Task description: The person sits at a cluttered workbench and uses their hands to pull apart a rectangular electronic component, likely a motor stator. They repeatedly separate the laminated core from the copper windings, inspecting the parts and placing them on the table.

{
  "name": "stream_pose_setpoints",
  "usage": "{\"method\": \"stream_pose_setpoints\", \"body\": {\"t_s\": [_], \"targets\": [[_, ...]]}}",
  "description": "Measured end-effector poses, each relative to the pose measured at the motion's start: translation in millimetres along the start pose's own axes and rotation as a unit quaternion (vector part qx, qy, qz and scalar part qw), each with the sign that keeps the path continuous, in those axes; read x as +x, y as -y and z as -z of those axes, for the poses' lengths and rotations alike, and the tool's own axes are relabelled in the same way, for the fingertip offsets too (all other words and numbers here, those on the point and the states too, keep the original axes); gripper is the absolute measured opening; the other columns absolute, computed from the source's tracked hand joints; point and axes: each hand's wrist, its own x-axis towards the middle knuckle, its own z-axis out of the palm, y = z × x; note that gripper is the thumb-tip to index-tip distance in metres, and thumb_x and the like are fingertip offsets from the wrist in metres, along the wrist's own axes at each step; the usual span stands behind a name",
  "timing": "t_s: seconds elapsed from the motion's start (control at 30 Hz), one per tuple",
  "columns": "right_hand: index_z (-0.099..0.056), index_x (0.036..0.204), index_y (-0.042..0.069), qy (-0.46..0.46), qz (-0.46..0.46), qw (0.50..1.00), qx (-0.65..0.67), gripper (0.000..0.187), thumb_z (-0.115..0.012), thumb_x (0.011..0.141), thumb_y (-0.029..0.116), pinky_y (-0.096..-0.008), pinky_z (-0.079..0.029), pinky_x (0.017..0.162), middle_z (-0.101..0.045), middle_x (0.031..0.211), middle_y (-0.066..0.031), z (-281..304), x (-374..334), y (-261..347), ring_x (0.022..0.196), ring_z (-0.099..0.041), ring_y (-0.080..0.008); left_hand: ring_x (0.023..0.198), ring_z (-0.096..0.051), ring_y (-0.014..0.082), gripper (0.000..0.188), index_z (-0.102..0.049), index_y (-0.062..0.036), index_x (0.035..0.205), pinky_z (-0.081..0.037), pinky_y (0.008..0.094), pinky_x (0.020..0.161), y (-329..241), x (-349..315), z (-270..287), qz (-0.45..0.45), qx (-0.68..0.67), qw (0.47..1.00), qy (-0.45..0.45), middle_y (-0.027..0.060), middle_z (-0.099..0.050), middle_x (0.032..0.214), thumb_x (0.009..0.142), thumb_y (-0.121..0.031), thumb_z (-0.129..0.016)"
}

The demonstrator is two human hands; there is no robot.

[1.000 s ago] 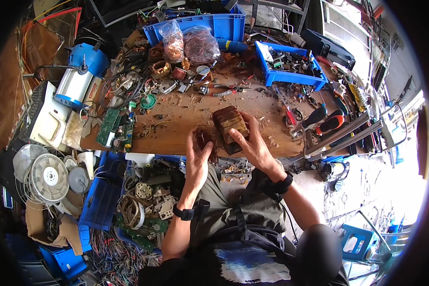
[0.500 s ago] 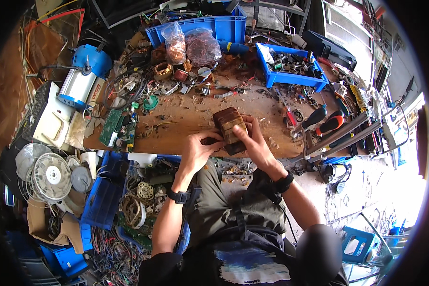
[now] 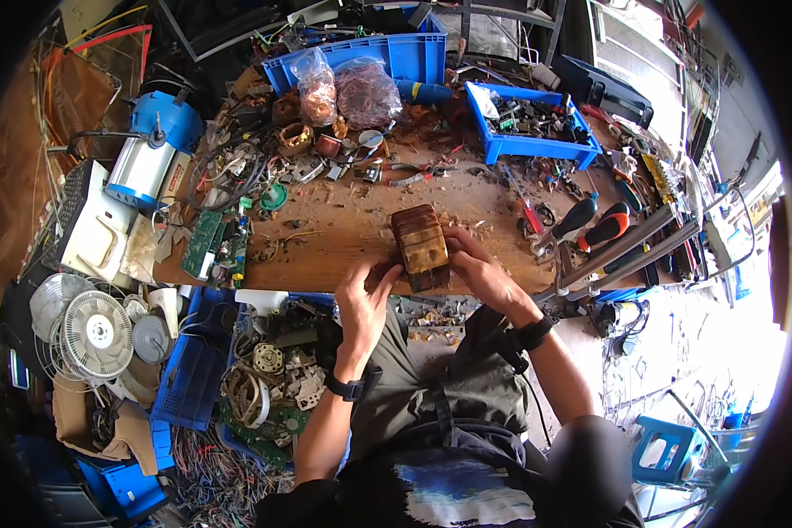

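Observation:
A block-shaped part (image 3: 420, 242), brown with a yellowish band across its middle and a dark lower end, is held over the front edge of the workbench (image 3: 326, 255). Its make-up suggests a wound transformer, but I cannot tell for certain. At its lower left side, my left hand (image 3: 367, 289) grips it with bent fingers and the thumb close by. My right hand (image 3: 484, 268) presses bent fingers to its right side, the thumb off its top face. Fingertips behind the block are hidden.
Screwdrivers (image 3: 603, 227) stand at the right beside metal bars. A blue tray (image 3: 537, 151) of small parts and a blue crate (image 3: 414, 53) lie behind, with bags of copper wire (image 3: 368, 92). Green circuit boards (image 3: 204, 242) lie left. Crates of scrap stand below the bench.
My right thumb has come off the block's top face, and that hand has shifted slightly right. The block is turned straighter. My left hand has moved a little to the right and down.

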Motion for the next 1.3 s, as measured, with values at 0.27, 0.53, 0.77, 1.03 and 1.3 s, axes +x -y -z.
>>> {"method": "stream_pose_setpoints", "body": {"t_s": [0.27,0.53,0.77,1.03,1.3], "targets": [[-0.047,0.149,0.006,-0.003,-0.009,0.993,0.117,0.058,-0.065,0.095,-0.004,-0.0385,-0.048,0.116,-0.058,0.140,-0.0132,14.1,3.1,-5.8,0.135,-0.058,-0.0224,0.110,-0.074,0.0183,0.027,-0.071,0.0058,0.127,-0.059,0.0316,0.095,-19.9,20.4,-6.5,0.156,-0.198,0.964,0.090,0.0162,-0.078,0.120,0.101,0.002,-0.070],[-0.061,0.126,0.001,-0.162,0.049,0.983,-0.070,0.031,-0.069,0.096,-0.003,-0.0289,-0.057,0.092,-0.071,0.112,-0.0060,20.8,0.0,-8.0,0.103,-0.068,-0.0126,0.128,-0.065,0.0173,0.032,-0.063,0.0039,0.137,-0.053,0.0332,0.110,-3.3,-4.7,-8.3,0.073,-0.178,0.980,0.047,0.0150,-0.067,0.141,0.105,0.002,-0.066],[-0.072,0.106,0.004,-0.250,0.258,0.847,-0.391,0.024,-0.078,0.084,-0.003,-0.0334,-0.058,0.074,-0.067,0.102,-0.0094,-8.4,-5.0,112.3,0.086,-0.068,-0.0207,0.122,-0.065,0.0200,0.039,-0.054,0.0028,0.149,-0.051,0.0369,0.106,-10.2,-15.0,-23.7,0.056,-0.209,0.974,0.064,0.0136,-0.066,0.138,0.113,-0.012,-0.058],[-0.071,0.116,0.007,-0.042,0.425,0.816,-0.390,0.040,-0.087,0.080,0.006,-0.0435,-0.059,0.088,-0.066,0.122,-0.0095,-76.2,1.5,86.8,0.106,-0.067,-0.0316,0.118,-0.058,0.0189,0.048,-0.044,-0.0021,0.149,-0.049,0.0347,0.106,1.0,-14.0,-24.9,0.010,-0.195,0.979,0.057,0.0091,-0.059,0.129,0.105,0.003,-0.063],[-0.067,0.114,0.001,-0.113,0.214,0.945,-0.220,0.024,-0.080,0.094,0.004,-0.0313,-0.063,0.081,-0.065,0.111,-0.0088,-65.9,16.0,61.7,0.091,-0.072,-0.0159,0.137,-0.058,0.0286,0.081,-0.043,-0.0079,0.150,-0.051,0.0466,0.117,8.9,-14.8,30.5,-0.003,-0.244,0.957,-0.155,0.0183,-0.056,0.147,0.084,-0.001,-0.090]]}}
